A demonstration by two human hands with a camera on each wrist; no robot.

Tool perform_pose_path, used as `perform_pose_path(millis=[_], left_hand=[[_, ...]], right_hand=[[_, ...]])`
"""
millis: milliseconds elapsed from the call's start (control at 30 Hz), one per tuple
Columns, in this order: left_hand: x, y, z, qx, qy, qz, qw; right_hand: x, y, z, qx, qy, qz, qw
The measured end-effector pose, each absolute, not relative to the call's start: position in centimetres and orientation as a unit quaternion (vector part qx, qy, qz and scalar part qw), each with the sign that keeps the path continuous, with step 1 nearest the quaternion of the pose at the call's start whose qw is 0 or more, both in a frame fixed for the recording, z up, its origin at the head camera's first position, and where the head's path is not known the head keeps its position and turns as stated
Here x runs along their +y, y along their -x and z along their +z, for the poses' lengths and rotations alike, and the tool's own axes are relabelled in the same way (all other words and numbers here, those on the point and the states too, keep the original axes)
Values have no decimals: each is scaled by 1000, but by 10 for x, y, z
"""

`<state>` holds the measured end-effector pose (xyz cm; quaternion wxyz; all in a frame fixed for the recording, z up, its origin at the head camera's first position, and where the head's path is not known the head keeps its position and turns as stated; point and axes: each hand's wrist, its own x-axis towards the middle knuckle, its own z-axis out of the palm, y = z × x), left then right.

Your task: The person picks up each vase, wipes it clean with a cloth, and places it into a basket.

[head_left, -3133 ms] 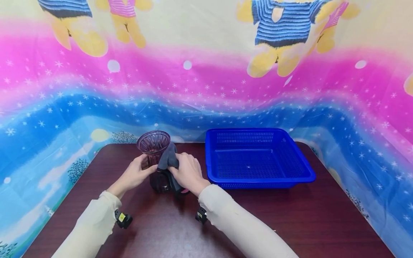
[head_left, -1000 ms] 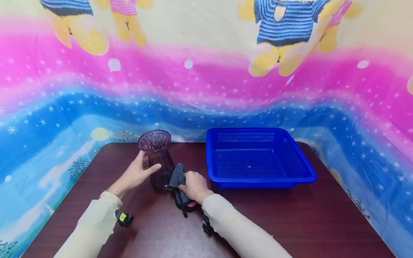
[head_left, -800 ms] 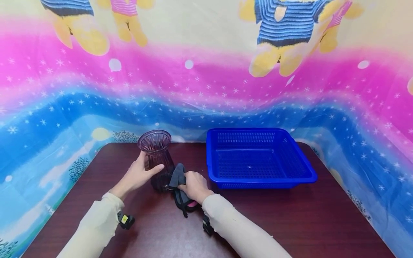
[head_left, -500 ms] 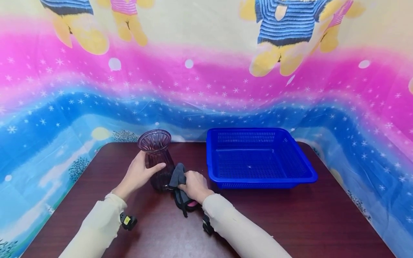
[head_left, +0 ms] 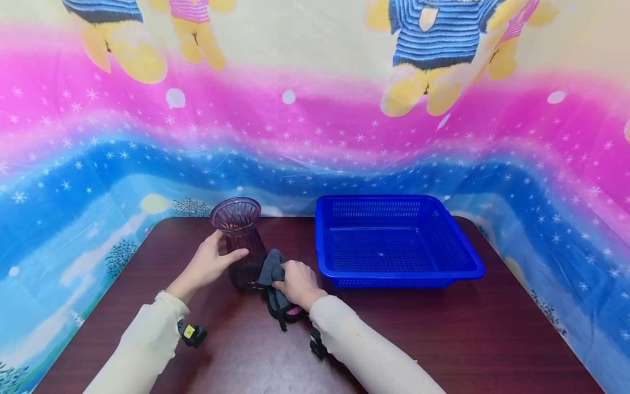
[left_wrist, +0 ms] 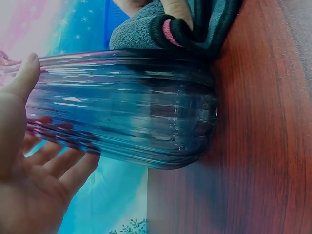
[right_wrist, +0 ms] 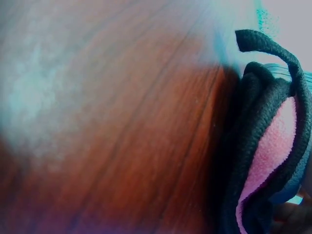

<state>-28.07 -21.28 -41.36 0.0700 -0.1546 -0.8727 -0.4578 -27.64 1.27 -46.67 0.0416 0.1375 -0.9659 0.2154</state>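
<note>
A purple-tinted ribbed glass vase with a flared rim stands upright on the table, left of centre. My left hand grips it below the rim, thumb on the near side; in the left wrist view the fingers show along the other side of the glass. My right hand holds a bunched dark grey cloth with black edging and a pink underside, low beside the base of the vase. In the right wrist view the cloth's pink side faces the camera, and most of the hand is hidden.
A blue perforated plastic basket stands on the right, behind my right hand. The dark red-brown wooden table reaches back to a printed curtain with bears and snowflakes. Black wrist cameras sit at both sleeves.
Over three seconds my right hand has brought the cloth down from the vase's upper body to its base. Lately the left hand has turned slightly about the vase and back; the right stays put.
</note>
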Motion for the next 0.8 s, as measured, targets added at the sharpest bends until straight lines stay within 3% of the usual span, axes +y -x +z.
perform_pose_path(millis=[233,800], left_hand=[[-219,282,-413,-868,184,-460,36],[-220,283,-414,-872,188,-450,29]], right_hand=[[12,277,-467,-966,-137,214,45],[11,276,-461,-969,-138,202,31]])
